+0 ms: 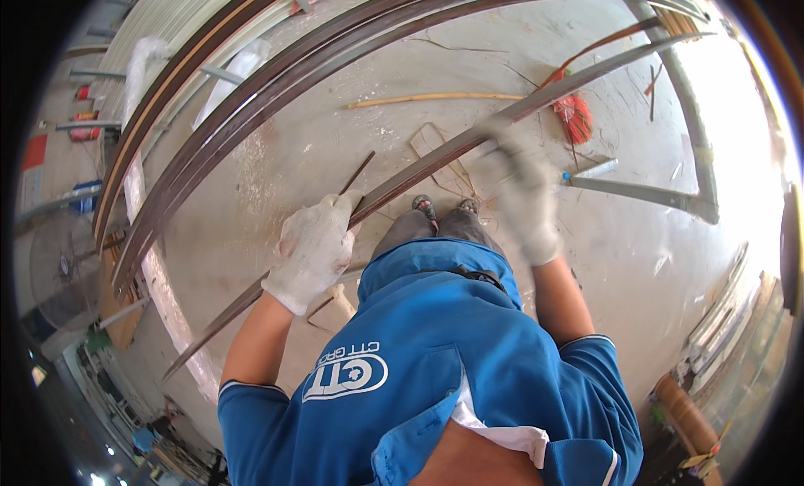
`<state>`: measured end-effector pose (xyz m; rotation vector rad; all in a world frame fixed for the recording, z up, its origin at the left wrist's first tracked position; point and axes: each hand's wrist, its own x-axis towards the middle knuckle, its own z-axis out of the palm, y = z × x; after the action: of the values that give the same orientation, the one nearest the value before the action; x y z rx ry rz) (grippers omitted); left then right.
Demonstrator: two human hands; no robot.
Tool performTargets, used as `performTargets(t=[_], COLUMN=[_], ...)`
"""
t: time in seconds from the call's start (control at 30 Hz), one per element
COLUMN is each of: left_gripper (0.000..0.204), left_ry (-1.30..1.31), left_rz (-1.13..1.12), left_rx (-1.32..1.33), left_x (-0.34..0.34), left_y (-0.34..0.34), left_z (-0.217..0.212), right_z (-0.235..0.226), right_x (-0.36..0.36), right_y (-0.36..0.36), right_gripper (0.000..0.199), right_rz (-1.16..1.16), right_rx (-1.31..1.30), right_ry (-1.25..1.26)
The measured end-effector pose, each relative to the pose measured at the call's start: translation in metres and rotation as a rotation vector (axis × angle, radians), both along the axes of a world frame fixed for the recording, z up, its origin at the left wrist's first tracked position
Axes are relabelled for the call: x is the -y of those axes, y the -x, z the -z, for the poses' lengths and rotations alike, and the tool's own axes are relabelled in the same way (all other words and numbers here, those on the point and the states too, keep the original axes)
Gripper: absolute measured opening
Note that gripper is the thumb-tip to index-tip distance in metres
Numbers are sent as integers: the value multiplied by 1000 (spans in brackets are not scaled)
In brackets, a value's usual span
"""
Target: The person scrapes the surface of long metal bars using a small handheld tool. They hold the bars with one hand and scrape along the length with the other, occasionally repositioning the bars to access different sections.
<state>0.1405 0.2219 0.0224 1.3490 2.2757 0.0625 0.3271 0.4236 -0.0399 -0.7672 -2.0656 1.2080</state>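
A long dark brown strip (419, 169) runs slantwise in front of me, from low on the left up to the far right. My left hand (311, 250), in a whitish work glove, is closed around it left of my body. My right hand (526, 193), gloved too, is at the strip further right and smeared by motion. Something dark shows at its fingers; whether it is a tool or part of the glove I cannot make out. The strip's far end lies over a grey metal frame (708, 172) at the right.
Several long brown profiles (276, 88) curve across the far left on metal supports. A broom with red bristles (574, 117) and a bamboo stick (435, 100) lie on the concrete floor (335, 142) among thin scraps. A brown roll (682, 411) stands at the lower right.
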Motion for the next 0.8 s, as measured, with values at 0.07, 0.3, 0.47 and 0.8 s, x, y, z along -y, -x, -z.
performTargets(t=[0.07,0.3,0.47,0.8], left_gripper=[38,39,41,37], left_ry=[7,-42,3,42], left_rz=[-25,-35,-20,-258], left_rx=[-13,-146,-153,227], left_x=[1,-20,-40,76], left_y=[-7,-44,-79,-92], left_z=[-3,-13,-21,-24], right_z=[2,33,35,32], right_x=[-45,-46,-12,-26], right_y=[-15,-34,-31,-44], right_gripper=[27,34,47,29], right_rz=[248,439,103,29], right_rx=[-121,-334,-569,-658], right_ry=[4,833,923,1077])
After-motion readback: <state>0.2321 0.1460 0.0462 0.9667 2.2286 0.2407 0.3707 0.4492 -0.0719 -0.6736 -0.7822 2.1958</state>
